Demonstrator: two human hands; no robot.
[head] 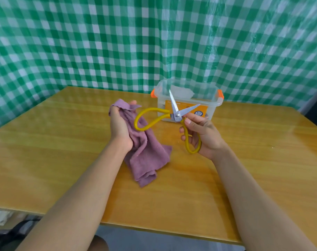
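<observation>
Currently: right hand [202, 134] curled round one yellow loop of scissors [177, 115], blades spread above thumb. Left hand [119, 124] clutches purple cloth [146, 153], limp, draping below palm. Steel likely rigid, sharp: hold loops only.

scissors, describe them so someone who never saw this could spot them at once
Above the wooden table, in front of the clear plastic box, the right hand grips the scissors by one handle loop. Only they have yellow looped handles and silver blades, spread open, unlike the soft purple cloth in the left hand.
</observation>
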